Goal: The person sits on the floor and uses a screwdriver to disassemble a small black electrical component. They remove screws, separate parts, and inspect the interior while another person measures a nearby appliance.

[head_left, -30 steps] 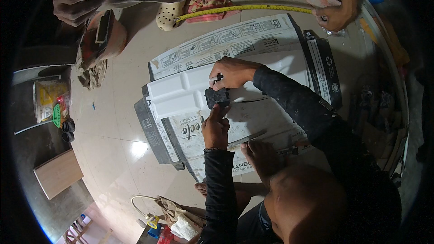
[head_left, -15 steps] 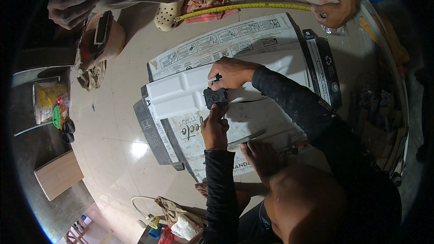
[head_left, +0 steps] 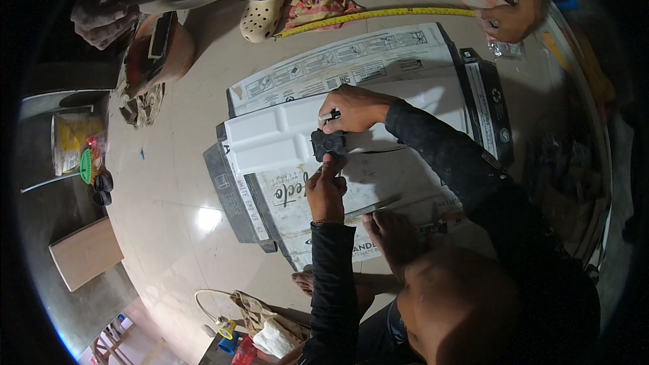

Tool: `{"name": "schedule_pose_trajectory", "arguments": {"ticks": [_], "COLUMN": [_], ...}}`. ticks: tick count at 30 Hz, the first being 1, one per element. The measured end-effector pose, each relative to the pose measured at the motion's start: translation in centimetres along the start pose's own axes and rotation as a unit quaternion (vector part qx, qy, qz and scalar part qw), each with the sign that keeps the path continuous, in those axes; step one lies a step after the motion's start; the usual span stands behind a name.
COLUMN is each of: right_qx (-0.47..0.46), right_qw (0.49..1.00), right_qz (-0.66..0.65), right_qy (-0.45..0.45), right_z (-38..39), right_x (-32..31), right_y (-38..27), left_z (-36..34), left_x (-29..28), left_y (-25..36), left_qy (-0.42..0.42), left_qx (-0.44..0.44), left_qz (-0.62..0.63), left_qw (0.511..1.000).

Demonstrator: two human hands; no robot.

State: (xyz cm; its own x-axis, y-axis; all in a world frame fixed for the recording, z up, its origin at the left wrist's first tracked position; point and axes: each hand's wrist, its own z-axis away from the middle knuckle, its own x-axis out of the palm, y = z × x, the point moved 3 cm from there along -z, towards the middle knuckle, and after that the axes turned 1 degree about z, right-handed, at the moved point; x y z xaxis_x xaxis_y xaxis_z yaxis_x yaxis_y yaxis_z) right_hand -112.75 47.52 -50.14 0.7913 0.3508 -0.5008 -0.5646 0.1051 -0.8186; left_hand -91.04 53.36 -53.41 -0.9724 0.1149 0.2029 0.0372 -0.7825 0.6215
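Blocky black piece over white panel

The left hand holds a small black block by its near edge, thumb on top. The right hand pinches a little white and dark stick at the block's far side. Under them, a white panel lies on printed cardboard on the shiny floor. Farther off, a yellow tape measure runs toward another person's hand. Cream shoes stand by a pink cloth.
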Motion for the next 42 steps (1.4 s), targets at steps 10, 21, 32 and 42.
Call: {"name": "schedule_pose_trajectory", "arguments": {"ticks": [10, 21, 32, 42], "right_qx": [-0.011, -0.025, -0.012, -0.016], "right_qw": [1.000, 0.999, 1.000, 0.999], "right_qz": [-0.009, -0.007, -0.011, -0.010], "right_qy": [0.019, 0.033, 0.019, 0.030], "right_z": [-0.2, 0.0, 0.2, 0.2], "right_x": [0.3, 0.3, 0.0, -0.1], "right_y": [0.3, 0.4, 0.0, 0.2], "left_z": [0.4, 0.5, 0.4, 0.1], "left_x": [0.0, 0.6, 0.7, 0.7], "left_y": [0.5, 1.0, 1.0, 0.8], "left_qy": [-0.003, 0.023, 0.032, 0.020], "left_qx": [0.004, -0.012, 0.021, 0.007], "left_qz": [-0.052, -0.036, -0.085, -0.070], "left_qw": [0.999, 0.999, 0.996, 0.997]}}
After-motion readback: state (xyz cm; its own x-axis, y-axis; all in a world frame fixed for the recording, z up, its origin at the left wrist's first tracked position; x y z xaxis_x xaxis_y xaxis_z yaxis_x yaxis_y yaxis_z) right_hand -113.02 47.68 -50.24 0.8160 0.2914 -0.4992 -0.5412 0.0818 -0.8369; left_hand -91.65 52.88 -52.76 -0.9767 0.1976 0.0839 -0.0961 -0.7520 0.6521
